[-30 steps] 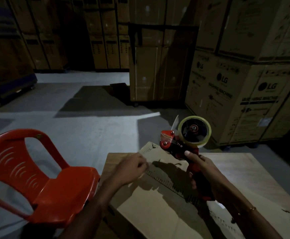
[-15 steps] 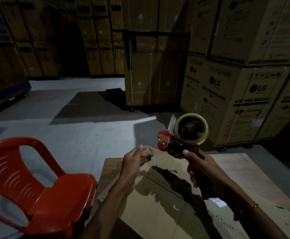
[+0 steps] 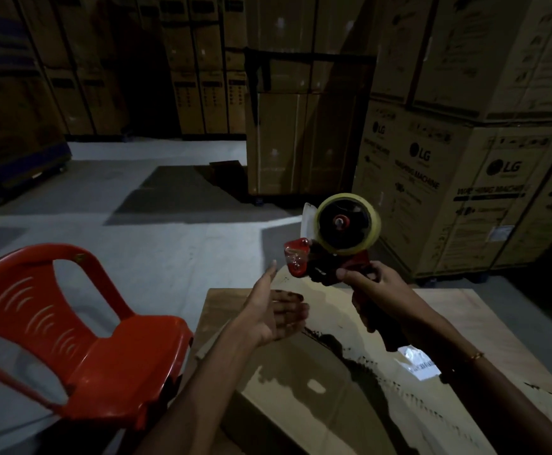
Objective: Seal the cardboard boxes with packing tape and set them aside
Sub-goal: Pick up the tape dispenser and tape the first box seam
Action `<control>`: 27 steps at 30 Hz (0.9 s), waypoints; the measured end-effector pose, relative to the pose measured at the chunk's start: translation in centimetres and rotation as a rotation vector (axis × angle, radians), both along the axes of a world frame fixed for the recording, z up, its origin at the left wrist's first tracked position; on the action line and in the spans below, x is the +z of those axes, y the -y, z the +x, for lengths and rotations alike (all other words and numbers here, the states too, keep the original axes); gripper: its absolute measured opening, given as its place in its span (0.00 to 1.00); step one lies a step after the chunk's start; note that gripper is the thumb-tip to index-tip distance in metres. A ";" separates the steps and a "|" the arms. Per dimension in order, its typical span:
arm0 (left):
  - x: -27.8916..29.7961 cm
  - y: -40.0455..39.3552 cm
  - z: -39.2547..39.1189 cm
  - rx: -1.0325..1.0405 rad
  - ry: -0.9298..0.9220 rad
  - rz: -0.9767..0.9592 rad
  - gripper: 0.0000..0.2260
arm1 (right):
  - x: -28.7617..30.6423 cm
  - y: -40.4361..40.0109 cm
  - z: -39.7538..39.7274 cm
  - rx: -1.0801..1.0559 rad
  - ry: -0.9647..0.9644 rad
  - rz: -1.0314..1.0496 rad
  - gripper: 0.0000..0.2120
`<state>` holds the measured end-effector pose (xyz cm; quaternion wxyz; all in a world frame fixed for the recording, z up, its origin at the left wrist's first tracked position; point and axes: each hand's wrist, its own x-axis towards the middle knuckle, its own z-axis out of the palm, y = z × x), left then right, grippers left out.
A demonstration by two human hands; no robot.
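Note:
A closed cardboard box (image 3: 301, 405) lies in front of me on a wooden table (image 3: 458, 310), with a shiny tape strip along its top seam. My right hand (image 3: 379, 290) grips the handle of a red tape dispenser (image 3: 330, 247) carrying a roll of clear tape, held up above the box's far end. My left hand (image 3: 274, 310) hovers above the box just left of the dispenser, palm turned up, fingers straight, holding nothing.
A red plastic chair (image 3: 81, 336) stands close on the left of the table. Stacks of large printed cartons (image 3: 465, 178) rise at the right and a tall carton (image 3: 304, 139) stands ahead. Grey concrete floor (image 3: 169, 244) stretches beyond the chair.
My left hand has lifted off the box's far edge and opened, palm up. The dispenser in my right hand has risen slightly and shifted right.

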<state>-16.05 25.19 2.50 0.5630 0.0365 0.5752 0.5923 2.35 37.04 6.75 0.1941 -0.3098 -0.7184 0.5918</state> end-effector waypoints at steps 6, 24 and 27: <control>0.2 0.0 -1.1 0.178 -0.153 0.046 0.09 | -0.5 0.8 0.4 0.013 0.032 0.070 0.23; -5.5 1.3 -8.2 0.204 -0.960 -0.096 0.10 | -4.8 3.1 1.0 -0.050 0.194 0.307 0.23; -6.7 1.2 -8.4 0.212 -0.979 -0.118 0.10 | -5.7 3.0 0.9 -0.058 0.231 0.338 0.24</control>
